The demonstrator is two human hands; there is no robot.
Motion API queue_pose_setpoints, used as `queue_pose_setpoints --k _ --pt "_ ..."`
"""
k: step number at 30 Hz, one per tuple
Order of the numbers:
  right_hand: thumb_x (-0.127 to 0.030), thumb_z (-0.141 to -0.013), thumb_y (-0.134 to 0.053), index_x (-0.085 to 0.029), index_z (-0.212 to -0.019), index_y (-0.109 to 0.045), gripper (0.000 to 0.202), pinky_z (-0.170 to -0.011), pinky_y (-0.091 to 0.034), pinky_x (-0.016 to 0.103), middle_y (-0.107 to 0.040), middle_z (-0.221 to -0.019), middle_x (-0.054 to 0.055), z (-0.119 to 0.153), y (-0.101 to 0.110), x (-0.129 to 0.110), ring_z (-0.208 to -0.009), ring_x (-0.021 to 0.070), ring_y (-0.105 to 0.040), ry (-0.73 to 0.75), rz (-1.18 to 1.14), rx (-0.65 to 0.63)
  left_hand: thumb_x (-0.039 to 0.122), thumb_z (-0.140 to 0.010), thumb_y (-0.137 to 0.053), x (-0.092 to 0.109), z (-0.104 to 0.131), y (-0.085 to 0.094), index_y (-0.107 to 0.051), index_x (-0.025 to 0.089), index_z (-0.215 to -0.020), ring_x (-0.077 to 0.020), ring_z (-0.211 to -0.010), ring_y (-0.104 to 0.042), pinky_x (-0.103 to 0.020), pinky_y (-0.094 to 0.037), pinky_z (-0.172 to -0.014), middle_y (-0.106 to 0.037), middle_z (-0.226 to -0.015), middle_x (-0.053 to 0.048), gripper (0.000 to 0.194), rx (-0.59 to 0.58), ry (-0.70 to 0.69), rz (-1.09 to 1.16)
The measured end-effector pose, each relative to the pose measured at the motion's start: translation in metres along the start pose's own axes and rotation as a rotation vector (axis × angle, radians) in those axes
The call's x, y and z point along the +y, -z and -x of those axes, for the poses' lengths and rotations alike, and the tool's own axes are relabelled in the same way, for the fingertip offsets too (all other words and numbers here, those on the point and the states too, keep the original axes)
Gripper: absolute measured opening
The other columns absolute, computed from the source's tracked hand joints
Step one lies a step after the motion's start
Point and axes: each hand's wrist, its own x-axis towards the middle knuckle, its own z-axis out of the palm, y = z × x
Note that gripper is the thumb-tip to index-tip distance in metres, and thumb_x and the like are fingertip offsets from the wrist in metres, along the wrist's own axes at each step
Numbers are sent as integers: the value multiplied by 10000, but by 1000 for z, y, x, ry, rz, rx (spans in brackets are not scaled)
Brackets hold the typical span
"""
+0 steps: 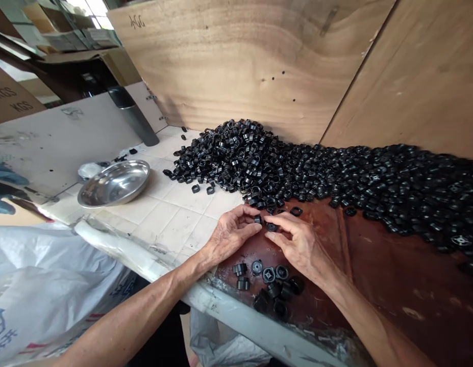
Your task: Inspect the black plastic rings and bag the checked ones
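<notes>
My left hand (236,232) pinches a small black plastic ring (258,219) between thumb and fingertips. Close beside it, my right hand (299,242) has its thumb and forefinger around a round black plastic cap (271,227). The two parts are nearly side by side; whether they touch I cannot tell. Just beyond my fingers lie a loose black ring (296,211) and the near edge of a heap of black rings (236,153). Nearer to me, between my forearms, sits a small group of black round parts (269,275), some showing a cross-shaped centre.
A long heap of black caps (393,178) runs right along the plywood board (259,61). On the left stand a shallow metal bowl (116,183) and a dark flask (134,117) leaning on the side panel. White sacks (48,290) hang below the table's front edge (228,306).
</notes>
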Motion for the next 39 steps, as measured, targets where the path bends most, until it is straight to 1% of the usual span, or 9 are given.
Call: queue_pose_setpoints --k 3,5,8,10,13,19,23,30,39 --pt "-174 -884 -598 -238 -1217 -676 348 -851 -570 326 -689 -1160 78 -1 -1 -4 -1033 218 -683 23 -80 33 240 -804 -778 0 1 -2 -683 159 -1042 -172 -936 -679 -307 -532 -882 -724 -1039 -60 268 -59 -44 74" --pt "-209 -838 -649 -212 -1233 -633 395 -741 -588 306 -709 -1059 75 -1 -2 -8 -890 203 -709 -65 -161 77 232 -800 -786 1 2 -3 -686 161 -1036 -178 -962 -679 -314 -531 -899 -716 -1074 -62 265 -74 -45 106" --pt "-261 -795 -706 -205 -1043 -650 260 -639 -568 268 -717 -888 36 0 -1 -14 -738 175 -693 -164 -215 118 222 -794 -794 4 4 -4 -687 159 -1026 -181 -967 -683 -311 -534 -898 -713 -1086 -63 263 -77 -34 128" --pt "-261 -825 -677 -216 -946 -680 129 -637 -551 254 -724 -884 26 0 1 -17 -737 162 -678 -128 -185 104 222 -800 -792 6 4 -5 -684 156 -1031 -184 -968 -688 -313 -535 -902 -720 -1074 -65 263 -84 -29 136" --pt "-229 -834 -646 -230 -940 -728 134 -670 -544 260 -736 -935 28 0 5 -17 -796 169 -673 -81 -139 87 226 -805 -790 8 5 -5 -687 155 -1030 -179 -946 -695 -301 -540 -885 -735 -1031 -62 257 -87 -28 152" --pt "-300 -754 -755 -216 -818 -688 125 -752 -593 312 -749 -962 52 -1 2 -11 -890 218 -712 -210 -371 224 222 -773 -818 12 6 -6 -704 154 -1001 -181 -992 -691 -285 -538 -899 -724 -1145 -78 265 -52 -36 126" --pt "-314 -737 -774 -215 -741 -687 132 -727 -609 320 -761 -918 56 -2 0 -14 -868 232 -725 -209 -365 242 252 -782 -818 12 6 -5 -689 151 -1003 -196 -985 -704 -318 -549 -910 -735 -1112 -86 274 -75 -27 142" --pt "-341 -811 -750 -244 -1022 -752 232 -794 -595 308 -775 -980 43 0 -1 -14 -873 213 -728 -187 -265 181 265 -770 -835 10 7 -7 -669 156 -1014 -232 -1042 -709 -386 -555 -977 -715 -1142 -88 314 -97 -15 224" --pt "-392 -776 -770 -214 -844 -731 194 -630 -535 257 -702 -767 3 -2 -2 -17 -679 166 -650 -243 -289 170 299 -771 -833 12 9 -8 -676 153 -995 -244 -1046 -708 -402 -559 -974 -710 -1139 -90 310 -98 -13 172"
